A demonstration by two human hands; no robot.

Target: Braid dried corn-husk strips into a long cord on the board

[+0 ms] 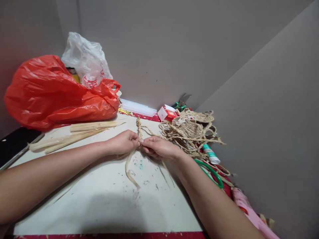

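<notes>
My left hand (124, 142) and my right hand (158, 147) meet over the middle of a white board (112, 202). Both pinch the lower end of a twisted fibre cord (139, 124), whose knotted top lies just beyond my fingers. Loose fibre strands (129, 171) hang below my hands onto the board. From the knot a thin cord runs right towards a heap of braided cord (191, 129). Left of my left hand lie flat dry fibre strips (74, 134).
A red plastic bag (57, 96) and a white plastic bag (86, 56) stand at the back left. Translucent sticks (137, 108), a small red-and-white box (167, 113) and green-handled cutters (181, 103) lie behind. At right are a green ring (211, 172), a white-and-teal tube (211, 154) and a pink item (249, 210).
</notes>
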